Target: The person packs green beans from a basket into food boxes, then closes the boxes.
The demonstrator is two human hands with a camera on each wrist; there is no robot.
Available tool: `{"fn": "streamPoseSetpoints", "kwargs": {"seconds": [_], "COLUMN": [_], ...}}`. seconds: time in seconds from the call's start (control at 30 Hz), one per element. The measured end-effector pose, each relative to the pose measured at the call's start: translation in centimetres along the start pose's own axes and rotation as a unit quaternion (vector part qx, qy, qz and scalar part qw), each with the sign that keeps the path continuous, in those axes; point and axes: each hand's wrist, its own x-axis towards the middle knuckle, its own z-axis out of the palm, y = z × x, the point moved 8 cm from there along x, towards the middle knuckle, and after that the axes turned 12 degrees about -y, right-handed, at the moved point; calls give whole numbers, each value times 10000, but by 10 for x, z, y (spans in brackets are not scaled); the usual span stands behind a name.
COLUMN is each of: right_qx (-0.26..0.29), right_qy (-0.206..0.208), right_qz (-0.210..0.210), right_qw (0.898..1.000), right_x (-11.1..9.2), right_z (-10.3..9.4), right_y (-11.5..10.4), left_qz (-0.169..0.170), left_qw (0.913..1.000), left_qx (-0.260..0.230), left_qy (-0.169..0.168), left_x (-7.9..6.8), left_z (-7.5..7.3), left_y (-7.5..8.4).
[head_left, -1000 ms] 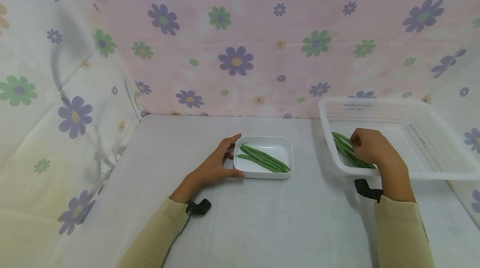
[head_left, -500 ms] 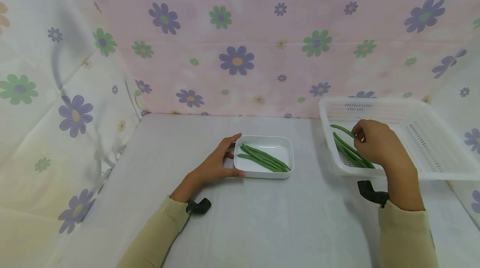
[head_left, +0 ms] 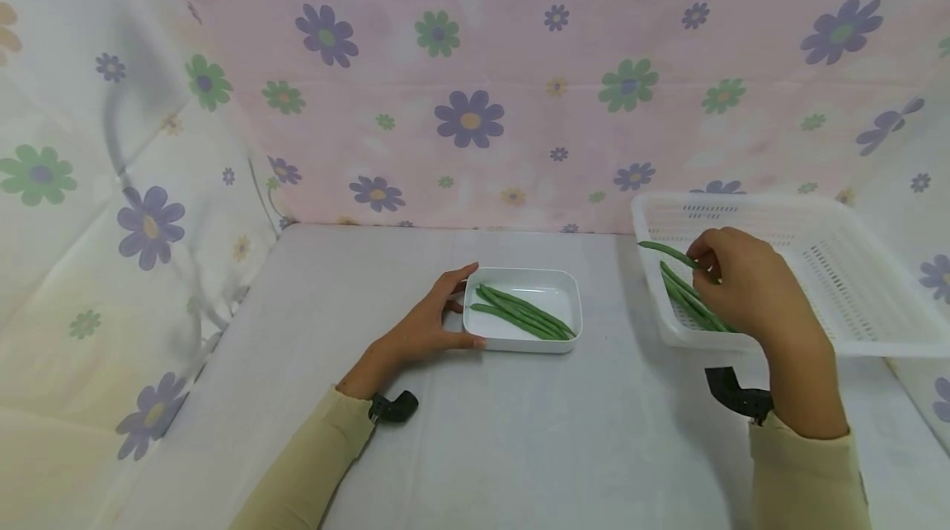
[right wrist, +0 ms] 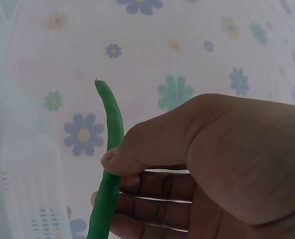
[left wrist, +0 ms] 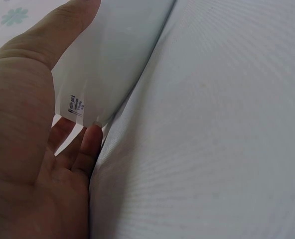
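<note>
A white rectangular dish (head_left: 527,346) stands on the table in the head view, with several green beans (head_left: 523,317) lying lengthwise in it. My left hand (head_left: 425,325) holds its left end, thumb at the near side and fingers round the far corner; the left wrist view shows the dish's wall (left wrist: 107,55) with small print. Over the white basket (head_left: 876,347), my right hand (head_left: 753,287) pinches a single green bean (right wrist: 112,124) between thumb and fingers. Several more green beans (head_left: 686,299) lie in the basket's left part, partly hidden beneath that hand.
The slotted basket stands at the right of the white-covered table (head_left: 549,431). A pink flowered cloth (head_left: 519,175) hangs behind, and a pale flowered sheet (head_left: 89,266) stands at the left. Each wrist wears a black camera mount.
My right hand has lifted one green bean off the pile in the basket and drawn it slightly up and toward the left rim. The left hand and dish stay put.
</note>
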Motion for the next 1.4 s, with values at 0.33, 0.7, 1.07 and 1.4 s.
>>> {"fn": "streamPoseSetpoints", "kwargs": {"seconds": [0.33, 0.7, 1.07, 1.4], "right_qx": [134, 787, 1182, 1651], "right_qy": [398, 698, 1281, 1196], "right_qz": [-624, -1308, -2010, -2358], "right_qw": [9972, 9858, 9639, 9502], "right_x": [0, 11, 20, 36], "right_z": [5, 27, 51, 83], "right_y": [-44, -80, -105, -116], "left_qz": [44, -29, -43, -59], "left_qw": [9999, 9998, 10000, 9999], "left_qx": [-134, -166, -22, 142], "left_qy": [-43, -44, 1, -39], "left_x": [-3, -9, 0, 0], "left_z": [-1, -2, 3, -1], "left_y": [20, 39, -2, -1]}}
